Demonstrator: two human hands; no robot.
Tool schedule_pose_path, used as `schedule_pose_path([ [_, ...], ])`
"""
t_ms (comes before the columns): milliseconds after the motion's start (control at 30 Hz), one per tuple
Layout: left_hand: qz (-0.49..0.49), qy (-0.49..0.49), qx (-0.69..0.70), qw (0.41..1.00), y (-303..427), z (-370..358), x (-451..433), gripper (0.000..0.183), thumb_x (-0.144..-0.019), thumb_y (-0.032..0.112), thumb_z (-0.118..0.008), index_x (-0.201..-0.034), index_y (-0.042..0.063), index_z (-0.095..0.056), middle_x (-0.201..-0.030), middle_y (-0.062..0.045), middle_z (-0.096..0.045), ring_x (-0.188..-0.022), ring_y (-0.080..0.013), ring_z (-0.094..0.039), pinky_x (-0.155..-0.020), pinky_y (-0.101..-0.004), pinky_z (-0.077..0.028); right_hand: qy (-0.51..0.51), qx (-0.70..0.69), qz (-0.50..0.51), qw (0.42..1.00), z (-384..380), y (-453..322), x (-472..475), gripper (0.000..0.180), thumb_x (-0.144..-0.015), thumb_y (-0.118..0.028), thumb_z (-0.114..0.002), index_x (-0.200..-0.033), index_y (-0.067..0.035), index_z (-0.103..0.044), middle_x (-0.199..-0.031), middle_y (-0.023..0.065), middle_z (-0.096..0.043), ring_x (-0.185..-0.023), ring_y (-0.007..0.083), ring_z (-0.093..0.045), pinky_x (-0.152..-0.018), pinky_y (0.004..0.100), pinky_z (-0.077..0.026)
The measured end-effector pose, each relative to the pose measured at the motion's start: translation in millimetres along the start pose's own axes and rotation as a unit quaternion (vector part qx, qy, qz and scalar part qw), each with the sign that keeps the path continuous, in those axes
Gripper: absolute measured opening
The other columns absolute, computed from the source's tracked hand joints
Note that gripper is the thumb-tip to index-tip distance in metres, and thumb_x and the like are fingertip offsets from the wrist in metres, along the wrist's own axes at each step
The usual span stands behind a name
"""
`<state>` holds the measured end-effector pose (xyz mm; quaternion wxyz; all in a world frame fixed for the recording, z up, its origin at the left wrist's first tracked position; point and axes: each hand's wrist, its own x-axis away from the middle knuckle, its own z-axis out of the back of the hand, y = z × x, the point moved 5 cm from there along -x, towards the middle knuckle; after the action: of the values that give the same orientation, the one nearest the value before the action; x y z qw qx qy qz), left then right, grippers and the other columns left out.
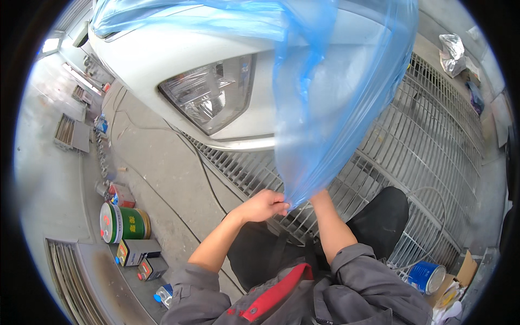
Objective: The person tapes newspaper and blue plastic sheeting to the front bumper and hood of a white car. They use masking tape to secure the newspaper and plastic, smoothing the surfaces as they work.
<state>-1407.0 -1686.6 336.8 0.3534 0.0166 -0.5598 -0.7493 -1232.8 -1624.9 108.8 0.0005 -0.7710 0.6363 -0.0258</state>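
Observation:
A translucent blue plastic masking film (308,134) hangs from the front of a white car (239,48) and narrows into gathered folds low down. My left hand (270,204) pinches the bottom of these folds between thumb and fingers. Close by on the right, my right hand (320,196) reaches behind the film; its fingers are hidden there. To the left of the film the car's headlight (211,95) is uncovered. More blue film lies across the top of the car's front.
Below the car runs a metal floor grating (422,126). A hose (199,154) crosses the concrete floor. Along the left wall stand a green drum (132,223) and rectangular cans (140,252). At lower right are a blue paint can (424,277) and cardboard (467,268).

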Motion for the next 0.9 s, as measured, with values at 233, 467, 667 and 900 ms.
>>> schedule_pose_path([
  [233, -0.204, -0.048, -0.070, 0.975, 10.2, -32.7, -21.8, 0.018, -0.101, 0.017, -0.066, -0.097, 0.002, -0.074, -0.085, -0.015, -0.076, -0.080, -0.0318, -0.074, -0.077, -0.0426, -0.057, 0.284, 0.113, 0.042, 0.951, 78.7, -27.8, 123.0, 0.044, -0.109, -0.035, -0.055, -0.140, -0.003, -0.060, -0.134, 0.0128, -0.069, -0.124, 0.0313, -0.064, -0.107, 0.0524, -0.052],
  [467, -0.096, 0.205, -0.152, 0.962, -46.9, 9.7, -26.5, 0.014, -0.095, 0.015, -0.064, -0.097, 0.006, -0.074, -0.088, -0.020, -0.072, -0.085, -0.0434, -0.070, -0.077, -0.0507, -0.056, 0.143, 0.057, 0.069, 0.986, -32.2, 13.3, 88.7, 0.061, -0.106, -0.054, -0.052, -0.143, -0.006, -0.059, -0.139, 0.0116, -0.066, -0.130, 0.0332, -0.060, -0.102, 0.0566, -0.054],
  [667, -0.143, 0.124, -0.133, 0.973, -42.9, 10.2, -24.6, 0.016, -0.095, 0.018, -0.066, -0.092, 0.004, -0.073, -0.087, -0.020, -0.073, -0.083, -0.0432, -0.070, -0.077, -0.0504, -0.056, 0.253, 0.076, 0.181, 0.947, -63.3, -2.7, 43.6, 0.059, -0.103, -0.046, -0.061, -0.144, -0.003, -0.059, -0.145, 0.0153, -0.063, -0.131, 0.0359, -0.059, -0.112, 0.0563, -0.048],
  [900, -0.235, 0.067, -0.156, 0.957, -14.1, -58.6, -39.8, 0.016, -0.093, 0.018, -0.064, -0.089, 0.006, -0.073, -0.087, -0.020, -0.074, -0.082, -0.0414, -0.072, -0.073, -0.0533, -0.057, 0.274, 0.136, 0.213, 0.928, 25.9, -54.2, 131.1, 0.040, -0.108, -0.029, -0.055, -0.138, -0.003, -0.062, -0.136, 0.0158, -0.069, -0.122, 0.0355, -0.065, -0.106, 0.0518, -0.054],
])
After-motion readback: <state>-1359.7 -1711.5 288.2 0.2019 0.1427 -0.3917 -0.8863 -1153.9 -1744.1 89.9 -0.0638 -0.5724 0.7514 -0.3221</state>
